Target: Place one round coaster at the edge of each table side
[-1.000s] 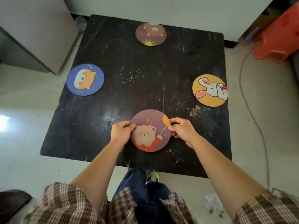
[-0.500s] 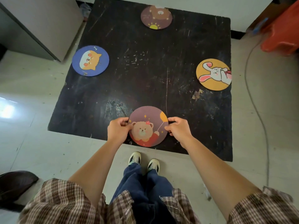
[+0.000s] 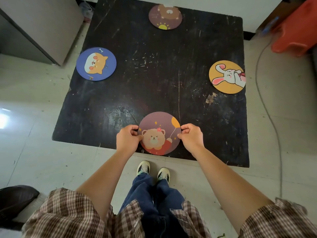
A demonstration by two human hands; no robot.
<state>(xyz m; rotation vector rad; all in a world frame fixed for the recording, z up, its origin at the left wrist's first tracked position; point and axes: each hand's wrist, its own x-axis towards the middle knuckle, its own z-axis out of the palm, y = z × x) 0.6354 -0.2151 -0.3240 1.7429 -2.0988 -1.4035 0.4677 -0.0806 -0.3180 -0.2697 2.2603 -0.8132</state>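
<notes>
A purple bear coaster [image 3: 158, 133] lies at the near edge of the black square table [image 3: 154, 86]. My left hand [image 3: 127, 139] pinches its left rim and my right hand [image 3: 191, 137] pinches its right rim. A blue dog coaster [image 3: 96, 64] overhangs the left edge slightly. At the right edge rests a yellow rabbit coaster [image 3: 226, 76]. A brown bear coaster [image 3: 165, 16] sits at the far edge.
A grey cabinet [image 3: 37, 26] stands at the left of the table. An orange plastic stool [image 3: 295, 30] and a cable [image 3: 267, 107] are on the floor to the right. A dark object [image 3: 15, 200] lies at the lower left. My feet [image 3: 152, 170] are just below the near edge.
Both hands have drawn the purple bear coaster toward me, from further in on the table to its near edge. The other three coasters have not moved.
</notes>
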